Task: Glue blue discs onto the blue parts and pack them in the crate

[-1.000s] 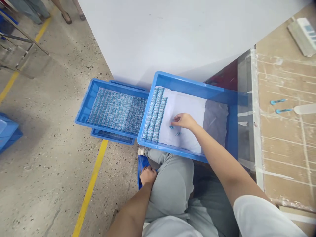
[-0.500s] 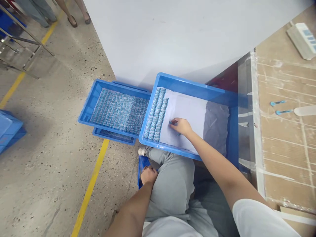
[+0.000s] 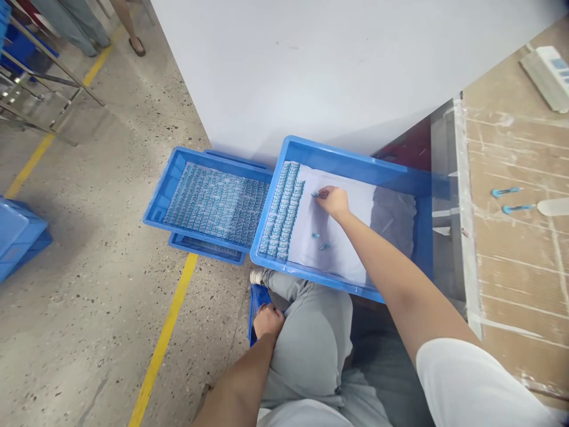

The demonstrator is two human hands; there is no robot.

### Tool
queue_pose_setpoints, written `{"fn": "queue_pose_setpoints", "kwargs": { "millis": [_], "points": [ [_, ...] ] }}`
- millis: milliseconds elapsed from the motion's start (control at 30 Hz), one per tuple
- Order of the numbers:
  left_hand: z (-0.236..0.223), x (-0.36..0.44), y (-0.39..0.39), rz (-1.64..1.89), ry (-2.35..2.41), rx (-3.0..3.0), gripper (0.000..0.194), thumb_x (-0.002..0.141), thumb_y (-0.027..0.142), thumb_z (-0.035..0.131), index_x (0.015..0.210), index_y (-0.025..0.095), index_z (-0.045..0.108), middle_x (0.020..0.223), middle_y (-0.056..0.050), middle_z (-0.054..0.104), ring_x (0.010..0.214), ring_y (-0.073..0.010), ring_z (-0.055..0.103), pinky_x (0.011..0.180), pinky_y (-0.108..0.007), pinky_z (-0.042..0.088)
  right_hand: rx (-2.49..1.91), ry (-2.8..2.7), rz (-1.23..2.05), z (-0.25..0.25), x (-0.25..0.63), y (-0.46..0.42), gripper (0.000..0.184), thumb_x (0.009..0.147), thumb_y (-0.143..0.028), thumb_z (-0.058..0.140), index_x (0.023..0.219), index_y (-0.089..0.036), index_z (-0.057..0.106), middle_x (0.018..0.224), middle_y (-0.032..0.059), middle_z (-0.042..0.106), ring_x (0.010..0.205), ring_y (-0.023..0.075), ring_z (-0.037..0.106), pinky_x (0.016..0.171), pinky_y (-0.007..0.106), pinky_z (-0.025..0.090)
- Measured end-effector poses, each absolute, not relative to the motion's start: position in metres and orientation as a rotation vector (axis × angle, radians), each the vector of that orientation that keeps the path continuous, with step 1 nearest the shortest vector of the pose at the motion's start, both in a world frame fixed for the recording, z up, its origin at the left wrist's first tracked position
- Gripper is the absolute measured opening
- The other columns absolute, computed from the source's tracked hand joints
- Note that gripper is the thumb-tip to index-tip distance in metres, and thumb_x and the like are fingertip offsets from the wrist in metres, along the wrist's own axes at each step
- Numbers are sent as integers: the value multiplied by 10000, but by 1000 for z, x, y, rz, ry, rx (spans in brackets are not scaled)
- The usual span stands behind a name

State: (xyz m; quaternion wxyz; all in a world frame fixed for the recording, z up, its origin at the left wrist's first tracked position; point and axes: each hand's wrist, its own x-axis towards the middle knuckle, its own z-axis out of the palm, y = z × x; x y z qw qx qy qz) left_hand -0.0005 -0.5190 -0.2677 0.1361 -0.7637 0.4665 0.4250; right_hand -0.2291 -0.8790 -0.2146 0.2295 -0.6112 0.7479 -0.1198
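My right hand (image 3: 332, 200) is over the large blue crate (image 3: 329, 279), its fingertips pinched on a small blue part (image 3: 315, 194) whose kind is too small to tell. Below it, two loose small blue parts (image 3: 320, 241) lie on the white sheet (image 3: 342, 249) lining the crate. Packed rows of the same parts (image 3: 282, 210) fill the crate's left end, the rightmost row starting lower than the others. My left hand (image 3: 268, 320) rests against my left knee with its fingers curled; whether they hold anything is hidden.
A second blue crate (image 3: 153, 210) full of rowed parts stands to the left, stacked on another. At right, a cardboard-topped table (image 3: 511, 267) bears two blue parts (image 3: 511, 200) and a white power strip (image 3: 546, 77). A white panel (image 3: 311, 71) rises behind. Blue bins (image 3: 22, 231) and a metal stool (image 3: 44, 89) stand left.
My right hand has moved up and slightly right over the sheet with a small blue part at its fingertips. Two loose parts below now show plainly. My left hand has stayed at the knee.
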Motion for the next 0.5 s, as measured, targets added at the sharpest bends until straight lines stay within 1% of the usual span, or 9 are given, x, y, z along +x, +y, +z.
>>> {"fn": "queue_pose_setpoints", "kwargs": {
  "millis": [67,167,267,367,500],
  "points": [
    [-269,-1,-518,1238,1337,-2221,246,896,227,491,959,206,728,1129,-89,714,1093,-211,649,904,-304,492,-1671,2082,-371,-214,-228,-893,295,717,-182,662,1002,-132,712,957,84,758,900,205,710,869,302,527],
    [-272,-1,-517,1254,1316,-2234,203,925,283,534,972,169,695,1130,-81,697,1075,-199,639,947,-383,493,-1653,2119,-428,-213,-224,-911,294,699,-125,626,978,-130,720,971,91,759,940,221,708,914,319,515],
    [-275,-2,-516,1270,1309,-2249,235,925,350,574,995,147,669,1154,-81,674,1089,-198,623,961,-438,497,-1635,2139,-475,-215,-219,-924,300,678,-92,598,946,-129,726,957,95,760,947,235,707,923,329,514],
    [-278,-1,-514,1288,1322,-2258,228,921,346,586,995,147,670,1143,-79,674,1133,-207,607,979,-448,493,-1616,2154,-512,-216,-216,-931,296,685,-105,593,950,-132,723,943,99,758,921,238,707,909,340,519],
    [-282,-1,-512,1296,1335,-2267,218,919,337,591,978,143,672,1126,-78,679,1160,-214,597,994,-459,485,-1582,2190,-582,-218,-215,-934,272,711,-161,615,962,-136,717,927,101,753,880,236,702,899,354,518]
  ]
}}
